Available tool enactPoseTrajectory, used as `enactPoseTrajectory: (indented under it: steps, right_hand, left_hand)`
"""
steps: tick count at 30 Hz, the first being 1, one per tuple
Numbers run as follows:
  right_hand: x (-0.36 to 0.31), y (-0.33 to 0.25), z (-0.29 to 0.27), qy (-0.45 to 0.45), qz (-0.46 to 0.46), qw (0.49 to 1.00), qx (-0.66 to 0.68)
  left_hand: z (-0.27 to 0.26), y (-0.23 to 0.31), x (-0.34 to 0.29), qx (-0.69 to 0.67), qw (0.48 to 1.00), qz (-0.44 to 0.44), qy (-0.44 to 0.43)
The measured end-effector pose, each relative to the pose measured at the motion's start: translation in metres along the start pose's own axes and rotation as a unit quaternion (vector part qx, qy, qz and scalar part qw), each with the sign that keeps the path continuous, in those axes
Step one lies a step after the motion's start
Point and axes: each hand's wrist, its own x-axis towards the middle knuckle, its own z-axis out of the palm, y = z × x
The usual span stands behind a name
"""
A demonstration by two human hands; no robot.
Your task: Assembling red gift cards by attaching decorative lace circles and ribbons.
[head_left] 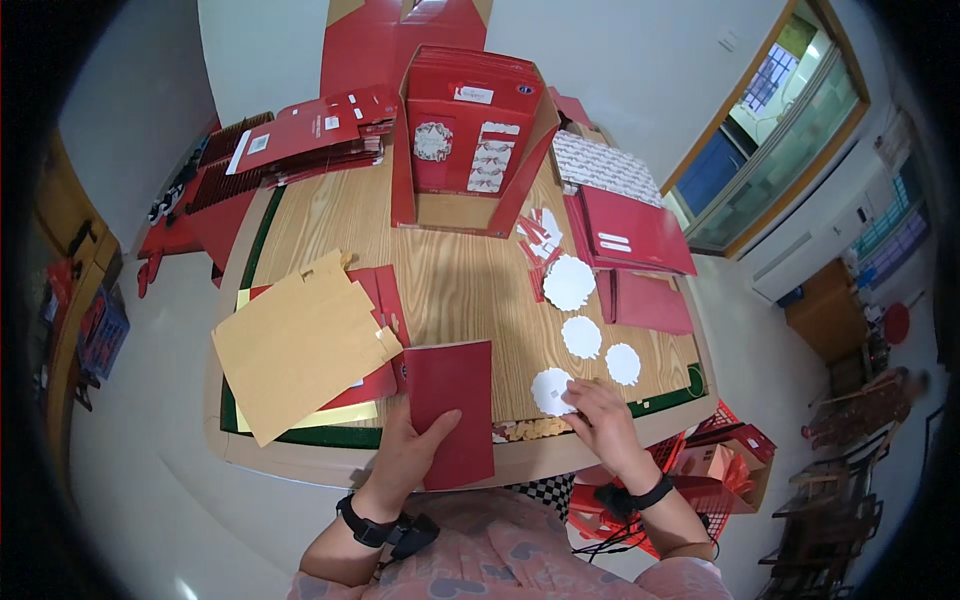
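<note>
My left hand [410, 445] grips a dark red rectangular card or folder [462, 390] at the table's near edge, thumb on top and fingers beneath. Farther right, my right hand [603, 420] pinches the rim of a white scalloped paper disc [547, 389] with a small grey square at its centre. Two more scalloped discs lie beyond it, one white disc [581, 338] and another disc [623, 364]. Above them sits what looks like a stack of the same discs [569, 283]. Tan paper scraps [535, 430] lie along the table edge between my hands.
An upright red box [465, 130] stands at the back of the wooden table [450, 275]. Flat red packaging [315, 130] is piled far left, tan cardboard [300, 345] nearer. Red folders [640, 235] lie at the right. A red crate [715, 485] stands below the right edge.
</note>
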Motion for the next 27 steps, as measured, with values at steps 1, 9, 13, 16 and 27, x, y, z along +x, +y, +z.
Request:
enactPoseTrajectory:
  steps: [1,9,13,16,27]
  right_hand:
    - [-0.003,0.003,0.003,0.028,-0.01,0.999,0.016]
    - [-0.004,-0.018,-0.005,0.128,0.276,0.84,0.45]
    - [-0.002,-0.025,-0.003,0.117,0.268,0.826,0.482]
    - [0.006,-0.031,-0.002,0.124,0.264,0.81,0.509]
    - [0.013,-0.035,0.004,0.145,0.251,0.773,0.565]
  left_hand:
    - [-0.001,0.0,0.0,0.008,1.0,0.004,0.0]
    - [-0.004,-0.009,0.003,0.073,0.997,0.021,0.005]
    - [-0.001,-0.005,0.003,0.05,0.999,0.0,-0.003]
    - [0.0,-0.005,0.004,0.052,0.999,0.015,0.005]
    - [-0.002,-0.014,0.009,0.091,0.995,0.04,0.023]
